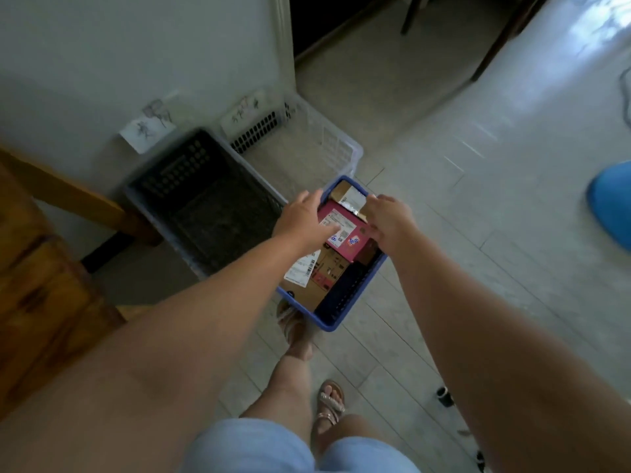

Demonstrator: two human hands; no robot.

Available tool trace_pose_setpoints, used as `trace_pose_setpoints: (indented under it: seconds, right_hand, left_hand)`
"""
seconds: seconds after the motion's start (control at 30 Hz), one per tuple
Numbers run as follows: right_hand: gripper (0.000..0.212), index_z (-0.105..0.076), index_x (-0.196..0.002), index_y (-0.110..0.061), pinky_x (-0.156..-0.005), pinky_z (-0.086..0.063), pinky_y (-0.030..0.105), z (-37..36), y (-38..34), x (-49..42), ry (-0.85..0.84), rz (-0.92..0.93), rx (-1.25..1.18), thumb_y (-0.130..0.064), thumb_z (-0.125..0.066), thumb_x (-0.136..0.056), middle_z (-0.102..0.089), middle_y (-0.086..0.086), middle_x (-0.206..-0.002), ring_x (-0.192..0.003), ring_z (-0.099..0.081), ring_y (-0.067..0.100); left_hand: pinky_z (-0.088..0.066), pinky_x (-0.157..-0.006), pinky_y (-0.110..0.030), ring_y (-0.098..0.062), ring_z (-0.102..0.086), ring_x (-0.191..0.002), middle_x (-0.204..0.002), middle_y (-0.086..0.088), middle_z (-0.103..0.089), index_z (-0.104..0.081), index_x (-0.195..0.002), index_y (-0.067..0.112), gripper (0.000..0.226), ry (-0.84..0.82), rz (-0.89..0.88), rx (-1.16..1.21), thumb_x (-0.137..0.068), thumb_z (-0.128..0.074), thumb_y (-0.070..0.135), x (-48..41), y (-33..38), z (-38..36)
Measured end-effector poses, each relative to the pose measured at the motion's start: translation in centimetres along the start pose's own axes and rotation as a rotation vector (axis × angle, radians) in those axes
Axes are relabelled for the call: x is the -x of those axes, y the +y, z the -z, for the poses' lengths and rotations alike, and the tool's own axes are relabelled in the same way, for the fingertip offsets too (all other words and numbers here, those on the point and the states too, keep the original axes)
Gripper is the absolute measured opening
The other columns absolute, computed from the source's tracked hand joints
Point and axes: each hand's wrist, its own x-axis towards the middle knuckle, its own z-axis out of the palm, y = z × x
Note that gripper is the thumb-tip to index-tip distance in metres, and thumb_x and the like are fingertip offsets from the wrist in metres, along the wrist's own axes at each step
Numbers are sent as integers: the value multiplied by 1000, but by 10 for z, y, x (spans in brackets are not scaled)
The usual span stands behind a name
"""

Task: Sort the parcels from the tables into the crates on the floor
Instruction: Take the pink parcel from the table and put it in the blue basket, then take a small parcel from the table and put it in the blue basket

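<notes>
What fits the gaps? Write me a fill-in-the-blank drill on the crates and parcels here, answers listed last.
1. Both hands, left and right, reach over the ____ crate.
2. The parcel on top between the hands is ____ in colour.
3. The black crate by the wall holds ____ parcels.
4. The white crate stands ____ from the person than the other two.

Missing words: blue; pink; no; farther
</notes>
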Motion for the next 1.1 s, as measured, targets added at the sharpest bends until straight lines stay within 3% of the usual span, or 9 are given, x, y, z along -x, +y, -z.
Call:
trace_pose_setpoints:
  seconds: [0.13, 0.2, 0.33, 0.43, 0.53, 0.67, 0.77, 0.9, 1.1]
  right_hand:
    - [37, -49, -131, -2, -78, -47, 32, 9, -8, 66, -24, 129, -3, -14, -51, -97, -59, 16, -117, -121, -53, 36]
    - [40, -47, -135, -5, -77, -47, 27, 6, -17, 93, -60, 165, 20, -16, -52, -97, -59, 14, -123, -120, -54, 33]
    - [44, -48, -137, -15, -101, -46, 41, -21, -45, 147, -123, 237, 68, -27, -56, -95, -56, 5, -131, -108, -56, 21]
    - [42, -50, -135, -17, -101, -46, 44, -56, -72, 182, -193, 351, 98, -29, -56, -95, -59, 1, -119, -108, -57, 21]
    - [41, -49, -135, -13, -95, -44, 38, -102, -94, 210, -305, 431, 81, -25, -54, -96, -58, 6, -125, -118, -52, 23]
    - [42, -48, -136, -12, -87, -43, 35, -184, -111, 254, -449, 489, 108, -24, -54, -96, -57, -3, -103, -107, -53, 20]
    - [41, -49, -135, -13, -88, -46, 35, -248, -111, 278, -506, 510, 144, -27, -54, -96, -53, 0, -117, -114, -53, 21]
    - [42, -51, -134, -13, -101, -45, 44, -336, -104, 307, -562, 562, 229, -30, -54, -95, -55, 1, -121, -118, -54, 22]
    - [40, -53, -132, -19, -102, -45, 47, -435, -92, 325, -571, 539, 326, -32, -55, -95, -54, 4, -133, -120, -51, 23]
  left_hand:
    - [-27, -110, -37, -25, -26, -141, -154, -8, -24, -20, -150, 14, 77, 131, 1, 199, -89, -62, 35, 70, 19, 16]
    - [-28, -110, -36, -23, -27, -140, -154, -7, -26, -20, -150, 16, 76, 189, -13, 256, -89, -62, 34, 99, 29, 30]
    - [-25, -111, -31, -21, -28, -140, -153, -6, -29, -24, -149, 16, 74, 368, -8, 269, -88, -62, 36, 155, 27, 83]
    - [-24, -110, -27, -21, -30, -138, -151, -8, -32, -27, -147, 14, 72, 510, 30, 287, -89, -62, 36, 191, 6, 132]
    - [-27, -105, -24, -22, -35, -134, -147, -9, -37, -30, -146, 10, 69, 631, 59, 313, -89, -62, 33, 223, -24, 175]
    - [-24, -108, -26, -20, -30, -138, -151, -6, -32, -27, -147, 13, 70, 772, 148, 358, -90, -60, 35, 263, -83, 227]
    - [-24, -111, -30, -19, -27, -140, -153, -3, -31, -28, -148, 16, 68, 850, 206, 376, -91, -59, 37, 288, -134, 257]
    - [-30, -111, -37, -21, -30, -139, -152, -2, -31, -27, -148, 20, 66, 889, 270, 429, -92, -57, 38, 320, -210, 300]
    - [-39, -106, -43, -23, -39, -133, -147, -5, -40, -32, -145, 20, 62, 914, 365, 507, -91, -58, 33, 338, -302, 342]
